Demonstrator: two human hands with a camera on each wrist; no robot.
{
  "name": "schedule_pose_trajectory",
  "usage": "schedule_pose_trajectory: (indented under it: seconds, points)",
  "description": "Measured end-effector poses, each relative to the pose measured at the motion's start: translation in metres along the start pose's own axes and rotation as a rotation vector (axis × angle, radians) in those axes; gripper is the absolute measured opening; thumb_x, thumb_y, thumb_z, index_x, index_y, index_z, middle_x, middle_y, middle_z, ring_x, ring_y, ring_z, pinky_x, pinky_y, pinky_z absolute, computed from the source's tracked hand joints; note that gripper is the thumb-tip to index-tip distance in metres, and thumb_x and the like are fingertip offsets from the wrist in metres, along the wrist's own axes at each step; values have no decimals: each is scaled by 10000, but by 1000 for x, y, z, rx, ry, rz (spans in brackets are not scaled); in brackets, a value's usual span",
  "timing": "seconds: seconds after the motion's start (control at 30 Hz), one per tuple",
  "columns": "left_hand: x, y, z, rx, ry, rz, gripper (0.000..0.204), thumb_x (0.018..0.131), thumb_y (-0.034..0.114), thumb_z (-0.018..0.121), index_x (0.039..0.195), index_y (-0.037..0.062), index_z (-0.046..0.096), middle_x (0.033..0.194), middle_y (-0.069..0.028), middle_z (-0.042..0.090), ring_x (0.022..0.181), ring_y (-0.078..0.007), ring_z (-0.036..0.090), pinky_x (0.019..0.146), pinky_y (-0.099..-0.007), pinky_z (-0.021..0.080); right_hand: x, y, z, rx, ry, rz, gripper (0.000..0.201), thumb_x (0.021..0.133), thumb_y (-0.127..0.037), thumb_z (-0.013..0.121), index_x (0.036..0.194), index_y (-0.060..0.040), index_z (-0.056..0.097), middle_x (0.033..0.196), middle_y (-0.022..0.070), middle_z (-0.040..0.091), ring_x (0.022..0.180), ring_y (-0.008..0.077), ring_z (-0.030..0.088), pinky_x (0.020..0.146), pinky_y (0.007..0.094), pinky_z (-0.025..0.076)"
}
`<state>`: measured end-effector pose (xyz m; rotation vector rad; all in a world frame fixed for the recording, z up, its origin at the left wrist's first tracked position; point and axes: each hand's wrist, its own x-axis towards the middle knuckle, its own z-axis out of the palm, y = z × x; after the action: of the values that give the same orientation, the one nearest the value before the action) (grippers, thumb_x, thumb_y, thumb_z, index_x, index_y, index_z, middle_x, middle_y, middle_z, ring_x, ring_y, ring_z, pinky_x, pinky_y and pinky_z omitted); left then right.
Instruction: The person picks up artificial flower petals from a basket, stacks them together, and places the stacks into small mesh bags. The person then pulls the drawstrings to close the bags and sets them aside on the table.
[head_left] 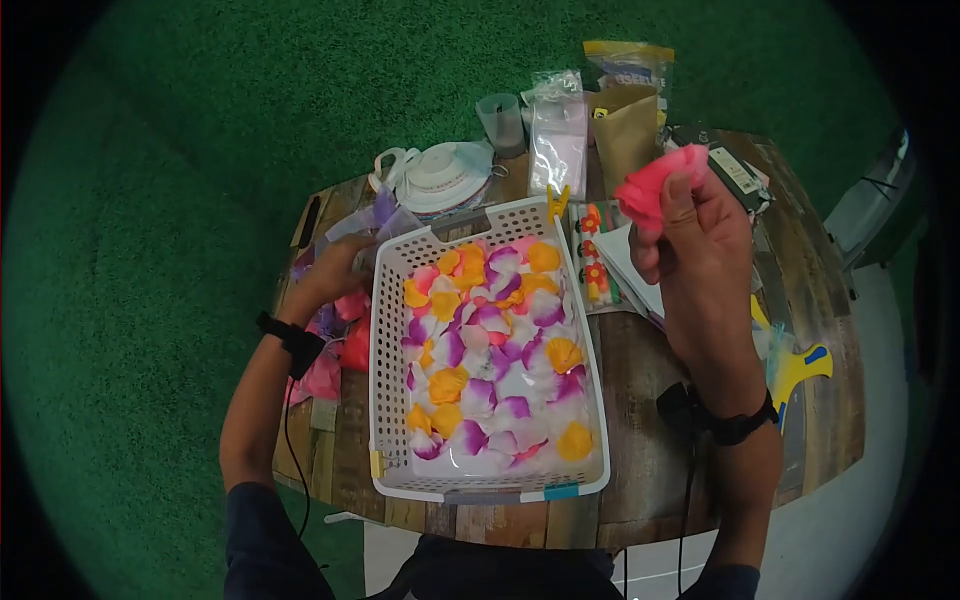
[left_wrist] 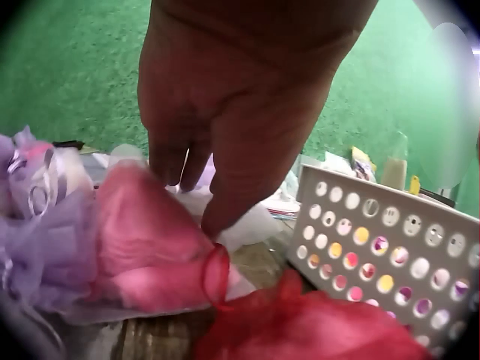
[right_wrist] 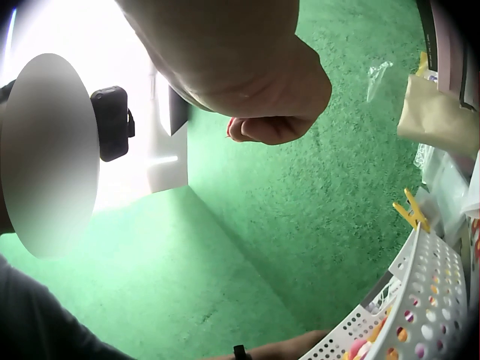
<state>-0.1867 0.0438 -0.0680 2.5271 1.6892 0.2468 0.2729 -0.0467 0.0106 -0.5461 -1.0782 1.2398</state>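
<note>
My right hand [head_left: 700, 235] is raised to the right of the basket and pinches a bunch of pink artificial petals [head_left: 655, 190] between thumb and fingers. In the right wrist view that hand [right_wrist: 262, 97] hides most of the bunch. My left hand [head_left: 335, 272] is at the basket's left side, fingers pointing down among pouches. Close under it in the left wrist view lie a bundle of pink petals [left_wrist: 146, 240], a red sheer pouch [left_wrist: 307, 326] and purple organza pouches [left_wrist: 52, 240]. The white perforated basket [head_left: 388, 400] holds loose purple-white, orange and pink petals [head_left: 480, 395].
Behind the basket are a roll of white ribbon [head_left: 440, 175], a grey cup [head_left: 502, 125], clear plastic sleeves [head_left: 558, 130] and a brown paper bag [head_left: 627, 130]. A yellow clip [head_left: 557, 202] grips the basket's far corner. A yellow-handled tool [head_left: 800, 372] lies at the table's right.
</note>
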Motion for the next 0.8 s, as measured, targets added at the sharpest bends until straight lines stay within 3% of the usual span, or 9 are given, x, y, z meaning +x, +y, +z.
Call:
schedule_pose_trajectory:
  seconds: [0.03, 0.17, 0.23, 0.3, 0.4, 0.47, 0.6, 0.67, 0.8]
  points:
    - [1, 1, 2, -57, -54, 44, 620, 693, 144, 784, 1266, 15, 581, 1267, -222, 585, 1208, -361, 545, 1046, -399, 421, -1, 0, 1, -44, 16, -27, 250, 1006, -285, 554, 983, -39, 597, 762, 13, 630, 580, 57, 536, 495, 207, 420]
    - [4, -4, 6, -112, 5, 77, 600, 704, 141, 778, 1262, 26, 587, 1265, -210, 589, 1194, -362, 557, 1027, -394, 440, -1, -2, 6, -120, 69, -94, 220, 995, -252, 579, 993, -33, 593, 766, 12, 633, 583, 51, 532, 504, 200, 416]
    - [9, -6, 7, -161, -59, 14, 560, 731, 131, 754, 1259, 39, 591, 1270, -204, 584, 1165, -364, 573, 1011, -386, 454, 0, -3, 4, -136, 85, -104, 201, 994, -230, 580, 1012, -30, 590, 767, 15, 634, 588, 56, 537, 510, 203, 418]
    - [10, -5, 7, -222, -44, 25, 458, 763, 122, 721, 1204, 43, 631, 1215, -199, 613, 1125, -343, 596, 969, -384, 472, 1, -1, 3, -162, 96, -101, 189, 993, -225, 580, 1029, -40, 583, 758, 7, 617, 602, 54, 529, 523, 200, 406]
    - [14, -15, 12, -20, -14, 171, 317, 787, 123, 698, 1089, 25, 685, 1098, -196, 658, 1017, -314, 644, 865, -391, 507, 2, 2, 1, -181, 121, -94, 178, 991, -212, 580, 1060, -48, 577, 755, 1, 603, 622, 54, 525, 542, 199, 398]
    - [15, -15, 12, -120, 137, -38, 221, 863, 159, 657, 1007, -4, 697, 872, -165, 677, 791, -248, 674, 713, -354, 534, 2, 2, 1, -175, 125, -92, 178, 989, -203, 580, 1074, -46, 577, 762, 4, 606, 628, 55, 528, 548, 200, 402]
    - [19, -3, -1, -204, 277, -69, 175, 871, 155, 639, 915, 0, 708, 789, -162, 669, 695, -271, 661, 664, -370, 522, 3, -1, 1, -178, 139, -101, 180, 991, -196, 582, 1050, -26, 591, 777, 19, 625, 631, 64, 561, 554, 214, 440]
    - [22, 19, -13, -460, 290, -312, 221, 910, 189, 621, 846, -13, 684, 711, -107, 648, 627, -171, 623, 599, -318, 502, 3, 0, -1, -183, 136, -90, 181, 992, -195, 581, 1054, -25, 591, 785, 22, 628, 635, 65, 563, 557, 215, 442]
    - [30, 77, -37, -647, 327, -343, 284, 941, 233, 599, 779, 3, 643, 698, -43, 627, 613, -88, 578, 559, -261, 478, 0, 2, 0, -176, 81, -70, 174, 991, -186, 580, 1053, -23, 588, 818, 26, 649, 648, 69, 583, 565, 211, 448]
